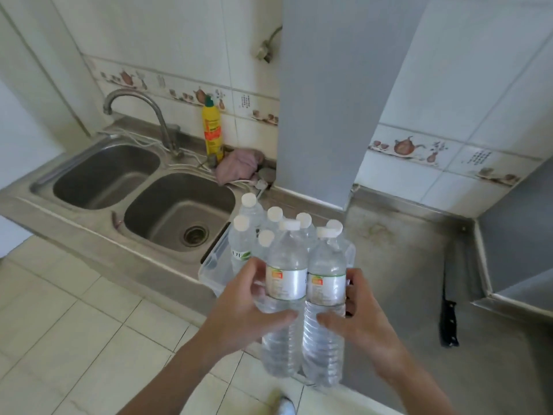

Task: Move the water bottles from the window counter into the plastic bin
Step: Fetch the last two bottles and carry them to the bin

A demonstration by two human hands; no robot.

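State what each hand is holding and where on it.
The left hand grips one water bottle around its middle, at the label; the right hand grips a second water bottle likewise.

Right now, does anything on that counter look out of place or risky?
Yes: a black-handled knife lies loose on the steel counter, right of the plastic bin, handle toward the counter's front edge. A pink cloth is bunched behind the sink among white cords. No spills visible.

Clear glossy plastic bottles (285,295); dull steel sink (179,211); glossy tiles (167,34).
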